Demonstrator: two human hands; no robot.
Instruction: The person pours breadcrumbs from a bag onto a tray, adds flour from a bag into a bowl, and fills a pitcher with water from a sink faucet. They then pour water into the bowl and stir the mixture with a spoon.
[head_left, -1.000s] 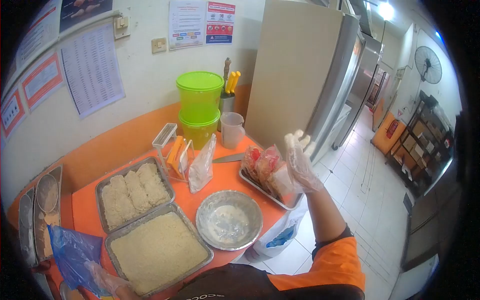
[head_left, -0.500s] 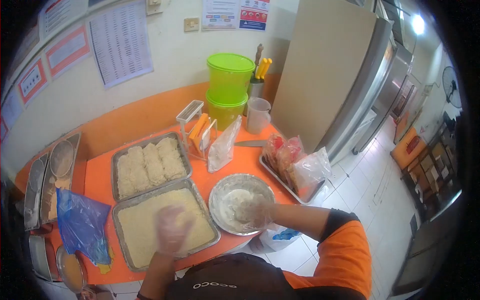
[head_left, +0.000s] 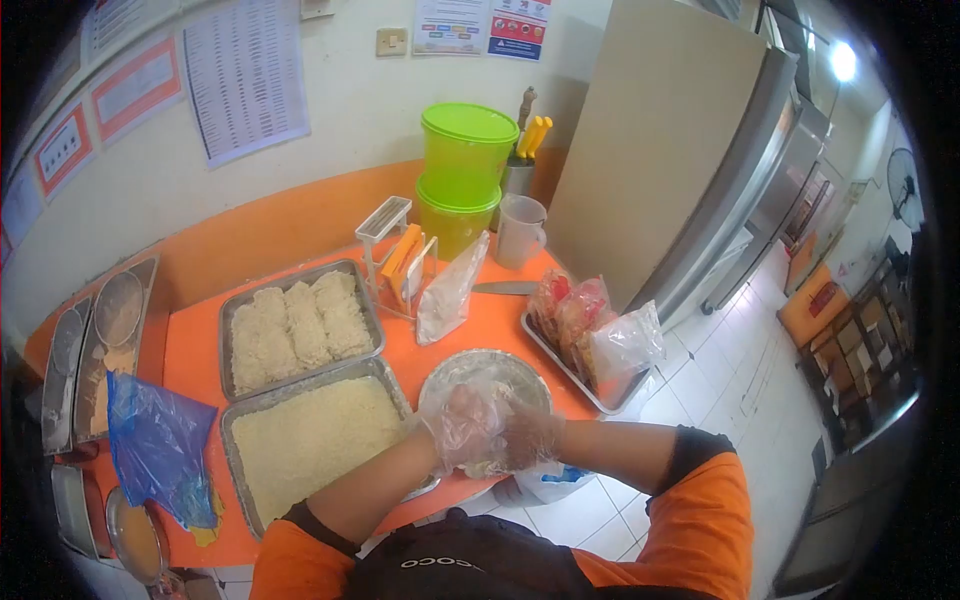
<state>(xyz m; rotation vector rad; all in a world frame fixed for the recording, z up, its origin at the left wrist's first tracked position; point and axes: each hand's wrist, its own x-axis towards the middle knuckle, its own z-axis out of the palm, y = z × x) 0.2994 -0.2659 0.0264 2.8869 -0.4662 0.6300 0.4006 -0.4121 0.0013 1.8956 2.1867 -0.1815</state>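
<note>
Both my hands wear clear plastic gloves and meet over a metal bowl (head_left: 440, 372) with white powder or batter on its inside. My left hand (head_left: 463, 420) is over the bowl's left half, close beside my right hand (head_left: 528, 438), which is low over the right half. Loose plastic and blur hide the fingers of both, so whatever may be between them does not show. Left of the bowl lies a metal tray of pale crumbs (head_left: 310, 435). Behind it, another metal tray (head_left: 232, 340) bears several thick crumb-coated pieces (head_left: 300, 325).
A tray with plastic-bagged food (head_left: 580, 335) stands right of the bowl. Behind are a piping-like plastic bag (head_left: 450, 295), a knife (head_left: 503, 288), a jug (head_left: 520, 232) and green tubs (head_left: 460, 155). A blue bag (head_left: 160, 440) lies at left; a fridge (head_left: 670, 140) stands at back right.
My left hand has moved right, from above the crumb tray to over the bowl beside my right hand. My right hand stays at the bowl.
</note>
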